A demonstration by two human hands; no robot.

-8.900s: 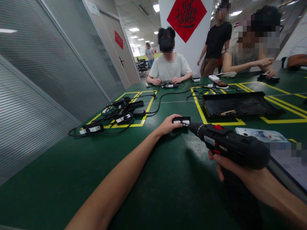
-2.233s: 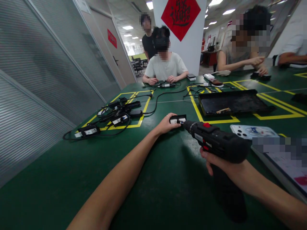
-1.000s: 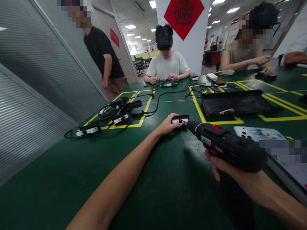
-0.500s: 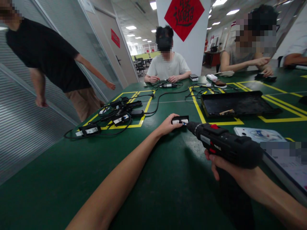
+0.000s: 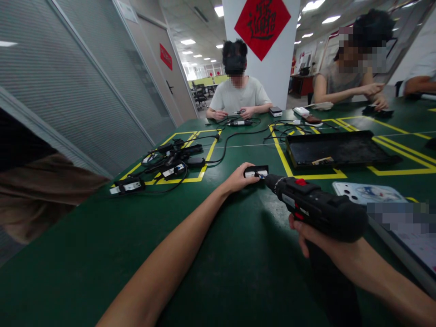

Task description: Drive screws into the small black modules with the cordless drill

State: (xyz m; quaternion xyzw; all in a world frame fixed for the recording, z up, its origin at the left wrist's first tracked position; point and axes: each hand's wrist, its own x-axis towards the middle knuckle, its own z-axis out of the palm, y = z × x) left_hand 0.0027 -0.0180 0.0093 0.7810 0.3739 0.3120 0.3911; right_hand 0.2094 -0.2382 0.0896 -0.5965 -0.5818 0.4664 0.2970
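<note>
My left hand point(image 5: 238, 178) is stretched out over the green table point(image 5: 204, 254) and pinches a small black power adapter with a white label point(image 5: 256, 171), holding it down. My right hand point(image 5: 318, 238) grips a black cordless screwdriver with red buttons point(image 5: 316, 208). The tool's tip touches the right end of the adapter.
Several black adapters with cables point(image 5: 163, 165) lie in a yellow-taped box at left. A black tray point(image 5: 335, 150) sits at right, a phone point(image 5: 364, 191) and a tablet near my right arm. Three people sit at the far side. Someone in brown trousers point(image 5: 37, 195) stands close at the left edge.
The person in black has walked along the table's left side and now stands at the left edge, very near. My hands, the adapter and the screwdriver have stayed in place.
</note>
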